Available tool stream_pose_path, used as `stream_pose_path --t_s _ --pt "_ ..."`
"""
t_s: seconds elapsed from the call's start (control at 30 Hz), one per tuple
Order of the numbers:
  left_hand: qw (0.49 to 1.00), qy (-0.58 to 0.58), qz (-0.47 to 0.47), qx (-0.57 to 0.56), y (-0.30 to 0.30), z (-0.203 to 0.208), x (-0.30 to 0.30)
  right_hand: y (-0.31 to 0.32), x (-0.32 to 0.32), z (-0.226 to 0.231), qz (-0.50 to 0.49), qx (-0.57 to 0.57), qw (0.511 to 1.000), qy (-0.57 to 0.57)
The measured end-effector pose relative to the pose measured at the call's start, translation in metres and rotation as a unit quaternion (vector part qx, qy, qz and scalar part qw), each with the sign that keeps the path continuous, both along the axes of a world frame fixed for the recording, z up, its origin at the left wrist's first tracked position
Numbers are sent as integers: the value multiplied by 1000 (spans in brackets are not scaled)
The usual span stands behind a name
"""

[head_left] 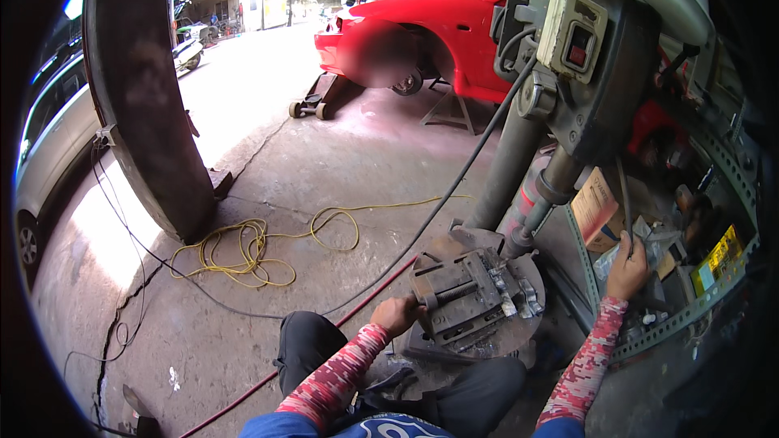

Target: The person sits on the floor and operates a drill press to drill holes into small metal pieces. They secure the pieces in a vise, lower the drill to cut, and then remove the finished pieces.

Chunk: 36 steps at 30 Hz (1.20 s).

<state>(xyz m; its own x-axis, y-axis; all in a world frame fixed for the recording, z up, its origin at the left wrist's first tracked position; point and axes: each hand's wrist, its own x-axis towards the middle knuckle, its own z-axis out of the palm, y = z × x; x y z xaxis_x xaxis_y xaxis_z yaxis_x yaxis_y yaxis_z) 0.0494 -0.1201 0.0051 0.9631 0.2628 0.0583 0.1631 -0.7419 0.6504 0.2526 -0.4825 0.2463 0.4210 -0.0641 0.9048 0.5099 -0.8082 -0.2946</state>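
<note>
In front of me stands a drill press (600,105), its chuck (531,219) pointing down over a round work table (519,332). A worn machine vise (454,312) lies on that table, with metal shavings around it. My left hand (396,315) is closed at the near-left end of the vise screw (450,294), where the handle sits; the fingers hide most of the handle. Bright metal pieces (507,302) are by the vise's right jaw. To the right, my right hand (629,270) is wrapped round the lower end of the drill press's feed lever (625,186).
A perforated metal shelf (690,332) holding cardboard and clutter stands at the right. Yellow cord (243,255) lies coiled on the floor, and a black cable (430,223) runs to the drill press. A dark post (138,97) and a raised red car (454,24) stand beyond.
</note>
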Motion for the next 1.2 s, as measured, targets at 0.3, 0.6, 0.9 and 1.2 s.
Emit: stream_pose_path --t_s 0.3,0.6,0.9,1.2 --pt "999 -40 5 1 0 -2 3 0 4 -1 -3 -14 999 -33" --pt "997 -78 12 6 -6 7 2 5 -1 3 3 -9 999 -43" --pt "996 -87 9 22 -5 1 4 2 3 -1 15 -7 999 -47" --pt "996 -86 4 13 -5 3 4 2 5 -1 16 -4 998 -55"
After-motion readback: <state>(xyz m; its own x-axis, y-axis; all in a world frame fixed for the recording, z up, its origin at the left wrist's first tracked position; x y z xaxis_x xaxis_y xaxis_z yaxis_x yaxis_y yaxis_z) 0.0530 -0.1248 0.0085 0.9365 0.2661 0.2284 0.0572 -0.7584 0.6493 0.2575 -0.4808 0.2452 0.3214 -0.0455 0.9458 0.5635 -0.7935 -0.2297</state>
